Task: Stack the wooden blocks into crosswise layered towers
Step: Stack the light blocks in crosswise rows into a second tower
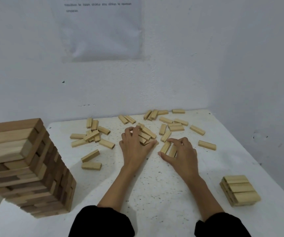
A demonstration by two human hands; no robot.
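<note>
Near left, a tall tower (26, 168) looks finished; near right, a low stack (239, 190) is just begun.
Mid-table, left hand (134, 146) grips a bunch of blocks (147, 134), right hand (183, 151) pinches a pair (167, 148); farther, loose blocks (177, 128) lie unstacked.

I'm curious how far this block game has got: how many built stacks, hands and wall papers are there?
Tall tower: 1
Low stack: 1
Hands: 2, left hand and right hand, each gripping loose blocks
Paper sheet on the wall: 1
Total: 5; the loose blocks overlap too much to count exactly.
</note>
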